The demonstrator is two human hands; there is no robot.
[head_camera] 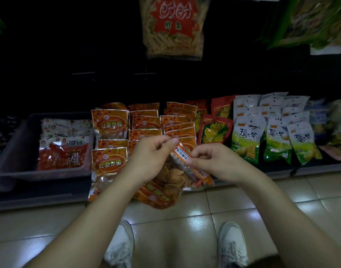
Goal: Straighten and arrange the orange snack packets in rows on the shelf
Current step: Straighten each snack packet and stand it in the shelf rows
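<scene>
Several orange snack packets (109,123) lie in rough rows on the low dark shelf (40,192). My left hand (150,157) and my right hand (214,161) together hold one orange packet (182,155) by its top edge, in front of the shelf at the middle. The left thumb and fingers pinch its upper corner; the right fingers pinch the edge lower down. The packet hangs tilted, with round crisps showing through its clear part. Another orange packet (156,198) lies under my hands, hanging over the shelf's front edge.
A grey bin (15,151) with red and white packets stands at the left. Red-and-yellow packets (214,130) and white-green bags (247,136) fill the right. A large bag (173,26) hangs above. Tiled floor (175,238) and two white shoes lie below.
</scene>
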